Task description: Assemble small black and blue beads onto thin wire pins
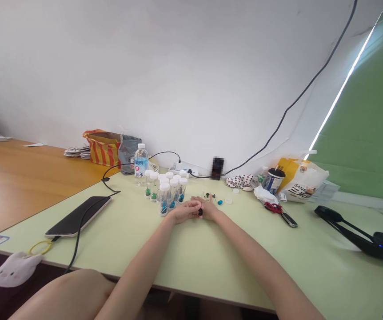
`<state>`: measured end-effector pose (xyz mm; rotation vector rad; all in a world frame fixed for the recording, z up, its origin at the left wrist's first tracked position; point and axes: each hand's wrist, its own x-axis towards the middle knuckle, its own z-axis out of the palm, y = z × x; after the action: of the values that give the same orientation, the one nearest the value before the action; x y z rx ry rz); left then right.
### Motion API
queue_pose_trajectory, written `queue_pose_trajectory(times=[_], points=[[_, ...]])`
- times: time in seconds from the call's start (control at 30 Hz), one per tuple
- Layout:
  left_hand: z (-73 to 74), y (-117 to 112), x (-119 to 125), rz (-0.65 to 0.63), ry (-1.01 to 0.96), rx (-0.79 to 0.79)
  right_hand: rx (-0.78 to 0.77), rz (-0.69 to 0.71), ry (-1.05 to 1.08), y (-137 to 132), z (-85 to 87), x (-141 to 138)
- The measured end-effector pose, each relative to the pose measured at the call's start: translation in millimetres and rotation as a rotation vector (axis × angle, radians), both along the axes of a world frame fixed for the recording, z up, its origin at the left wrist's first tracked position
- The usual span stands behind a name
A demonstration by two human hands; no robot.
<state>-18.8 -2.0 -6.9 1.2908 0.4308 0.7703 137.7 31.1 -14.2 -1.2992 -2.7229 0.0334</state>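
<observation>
My left hand (185,210) and my right hand (209,210) rest together on the pale green table (211,258), fingertips meeting around a small black part (200,212). Both hands are curled in a pinch on it. Just left of my left hand stands a cluster of clear vials with white caps (166,189), some holding green or blue pieces. Beyond my right hand lie small loose parts, among them a blue piece (220,202) and a white cap (228,201).
A phone (78,216) on a cable lies at the left, a water bottle (141,164) behind the vials. Red-handled scissors (280,212), a cup (273,180), a bag (303,180) and a black device (361,235) sit at the right. A striped bag (103,149) is by the wall.
</observation>
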Motion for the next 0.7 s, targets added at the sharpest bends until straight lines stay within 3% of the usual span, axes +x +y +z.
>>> queue_pose_trajectory(times=[0.2, 0.33, 0.43, 0.53, 0.63, 0.7], points=[[-1.7, 3, -2, 0.029, -0.016, -0.054, -0.042, -0.049, 0.120, -42, 6.8, 50], [-1.4, 4, -3, 0.043, -0.015, -0.067, -0.029, -0.109, 0.196, -51, 5.4, 71], [-2.9, 6, -2, 0.056, -0.008, -0.066, 0.081, -0.160, 0.278, -45, 0.0, 70], [-4.1, 7, -2, 0.067, -0.008, -0.069, 0.155, -0.332, 0.332, -32, -2.6, 55], [-4.2, 7, -1, 0.078, -0.010, -0.083, 0.103, -0.552, 0.307, -20, -0.4, 40], [-4.4, 8, -1, 0.086, -0.016, -0.095, 0.069, -0.605, 0.262, -14, 1.5, 34]])
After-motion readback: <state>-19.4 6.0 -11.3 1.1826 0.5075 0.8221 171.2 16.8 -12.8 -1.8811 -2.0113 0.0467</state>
